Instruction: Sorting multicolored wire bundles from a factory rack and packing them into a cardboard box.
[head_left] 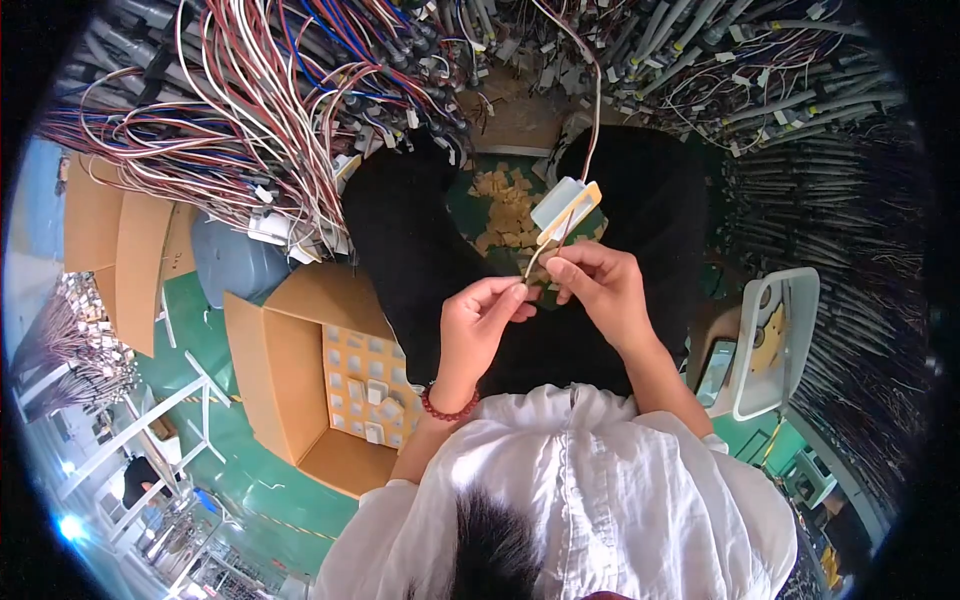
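Note:
Between my legs hangs a small white rectangular plastic case [556, 204] with a tan backing strip [573, 213] along one side. A thin wire lead [596, 110] in white and dark red runs down to it from the racks above. Short wire ends [534, 261] come out below the case. My left hand [480, 325] pinches a pale wire end between thumb and forefinger. Just right of it, my right hand [603, 290] is closed with thumb and forefinger on a reddish wire end. The fingers partly hide both tips.
To the left, an open cardboard box [285, 375] holds rows of similar white cases. Bundled wires [250, 100] hang at upper left, grey cables [800, 200] at right. Tan paper scraps [505, 210] lie on the floor. A clear plastic bin [800, 330] and a phone [715, 372] sit right.

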